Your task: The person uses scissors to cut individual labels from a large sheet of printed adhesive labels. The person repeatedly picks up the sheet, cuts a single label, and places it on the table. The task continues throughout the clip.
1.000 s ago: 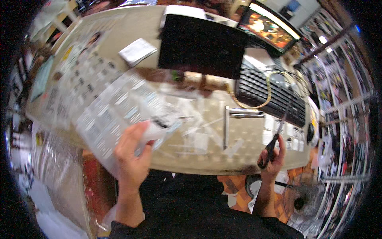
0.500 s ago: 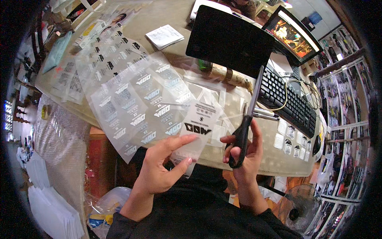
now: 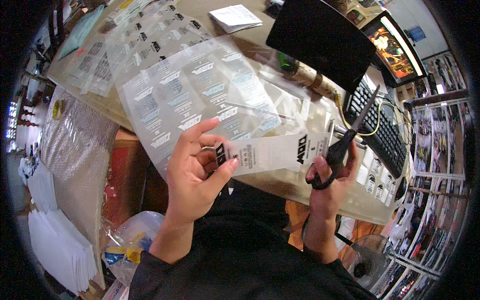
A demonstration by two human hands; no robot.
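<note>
My left hand (image 3: 192, 182) is closed on one end of a translucent printed label strip (image 3: 270, 155), its thumb pressing near the printed end. The strip stretches sideways to the black-handled scissors (image 3: 339, 157) in my right hand (image 3: 330, 200), whose fingers are through and around the handles. The scissors' blades point up toward the upper right; whether the right fingers also touch the strip is unclear. Beneath and beyond my left hand lie printed transparent sheets (image 3: 160, 90) on the desk (image 3: 85, 75). Small cut labels (image 3: 380, 185) lie right of the scissors.
A dark screen (image 3: 320, 42), lit monitor (image 3: 392, 47), keyboard (image 3: 380, 130) and cables line the far right of the desk, with folded paper (image 3: 235, 17) further back. Bubble wrap (image 3: 67, 135) and paper stacks (image 3: 57, 245) are at left; a fan (image 3: 367, 257) and shelving (image 3: 435, 200) at right.
My left hand has risen, and the strip has turned from upright to sideways. The scissors have moved right and now tilt toward the upper right. The view has shifted.
</note>
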